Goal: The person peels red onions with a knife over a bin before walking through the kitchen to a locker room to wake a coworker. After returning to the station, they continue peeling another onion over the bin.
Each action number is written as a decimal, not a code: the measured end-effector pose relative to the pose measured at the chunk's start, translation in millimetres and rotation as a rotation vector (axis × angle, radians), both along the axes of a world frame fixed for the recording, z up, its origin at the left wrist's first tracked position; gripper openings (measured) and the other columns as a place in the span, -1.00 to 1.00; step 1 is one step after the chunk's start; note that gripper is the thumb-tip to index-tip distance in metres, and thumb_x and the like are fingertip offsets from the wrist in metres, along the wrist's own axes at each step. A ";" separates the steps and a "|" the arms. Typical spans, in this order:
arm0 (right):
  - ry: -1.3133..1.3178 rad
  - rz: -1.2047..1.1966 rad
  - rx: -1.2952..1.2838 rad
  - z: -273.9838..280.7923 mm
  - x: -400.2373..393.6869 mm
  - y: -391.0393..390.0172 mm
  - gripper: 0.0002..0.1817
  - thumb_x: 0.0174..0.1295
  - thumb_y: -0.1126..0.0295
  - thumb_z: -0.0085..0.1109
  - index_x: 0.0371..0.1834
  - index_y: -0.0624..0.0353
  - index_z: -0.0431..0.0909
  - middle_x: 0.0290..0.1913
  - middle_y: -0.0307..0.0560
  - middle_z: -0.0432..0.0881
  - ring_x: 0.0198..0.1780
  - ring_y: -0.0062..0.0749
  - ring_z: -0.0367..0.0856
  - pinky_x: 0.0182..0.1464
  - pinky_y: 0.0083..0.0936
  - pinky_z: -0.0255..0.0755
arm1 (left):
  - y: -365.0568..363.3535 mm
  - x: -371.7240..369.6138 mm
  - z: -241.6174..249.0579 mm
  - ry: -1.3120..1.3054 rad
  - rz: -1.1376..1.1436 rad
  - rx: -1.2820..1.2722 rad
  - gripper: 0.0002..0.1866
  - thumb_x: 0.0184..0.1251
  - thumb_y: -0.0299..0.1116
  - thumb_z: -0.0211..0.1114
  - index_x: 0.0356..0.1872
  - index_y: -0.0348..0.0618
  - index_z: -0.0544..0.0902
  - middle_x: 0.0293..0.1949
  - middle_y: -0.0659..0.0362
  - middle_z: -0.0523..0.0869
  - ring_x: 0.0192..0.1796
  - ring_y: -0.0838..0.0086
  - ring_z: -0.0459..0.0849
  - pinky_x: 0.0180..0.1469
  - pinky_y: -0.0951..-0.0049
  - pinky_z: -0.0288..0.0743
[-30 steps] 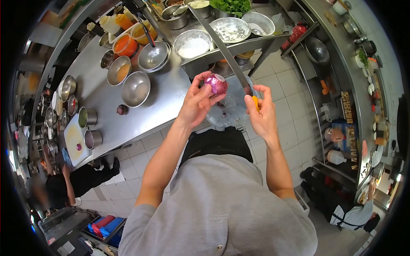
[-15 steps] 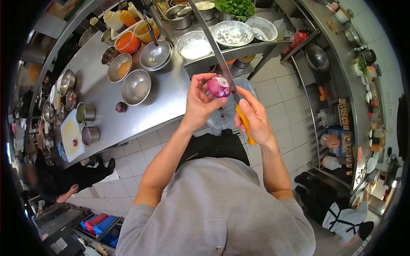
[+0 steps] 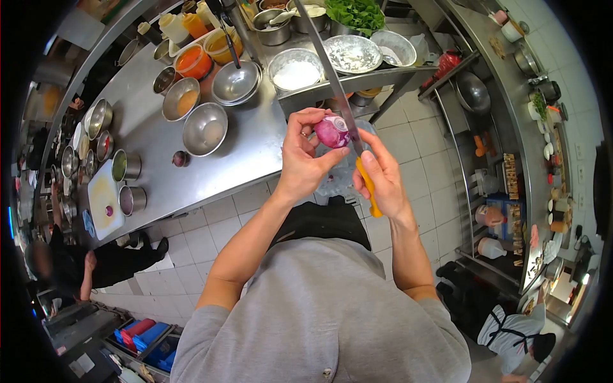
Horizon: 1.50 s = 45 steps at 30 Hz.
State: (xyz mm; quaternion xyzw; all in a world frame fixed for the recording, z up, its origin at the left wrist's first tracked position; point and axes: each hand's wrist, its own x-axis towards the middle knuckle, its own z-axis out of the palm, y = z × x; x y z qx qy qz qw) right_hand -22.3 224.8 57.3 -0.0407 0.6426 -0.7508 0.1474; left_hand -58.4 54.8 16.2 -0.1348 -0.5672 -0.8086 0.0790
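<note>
A red onion (image 3: 331, 133) with a pale cut end facing up is pinched between the fingers and thumb of my left hand (image 3: 305, 153). My right hand (image 3: 382, 173) grips the yellow handle of a long knife (image 3: 337, 80), its blade pointing up and away from me. The lower part of the blade is right at the onion's right side. Below both hands, a clear plastic bag or bin (image 3: 336, 180) is partly hidden by them. On the steel table to the left lies another red onion (image 3: 181, 158).
Metal bowls (image 3: 205, 129) and sauce tubs (image 3: 193, 62) stand on the steel table (image 3: 255, 150). A white cutting board (image 3: 106, 203) with a purple piece lies at its left end. Floury bowls (image 3: 295, 69) and leafy greens (image 3: 355, 15) sit ahead. People (image 3: 511, 332) work at right and left.
The onion and my left hand have shifted slightly right and down, still together with the knife. The co-worker at left has moved an arm.
</note>
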 end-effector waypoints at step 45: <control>-0.065 -0.053 0.019 -20.7 -2.0 8.1 -0.40 0.56 0.04 -0.06 0.52 0.15 0.26 -0.58 -0.28 0.48 -0.63 -0.73 0.32 -0.57 -0.70 0.20 | -16.0 1.9 -19.5 -0.401 -0.060 0.175 -0.38 0.09 -0.73 0.44 0.18 -0.22 0.38 0.12 0.10 0.54 0.13 0.43 0.64 0.16 0.41 0.62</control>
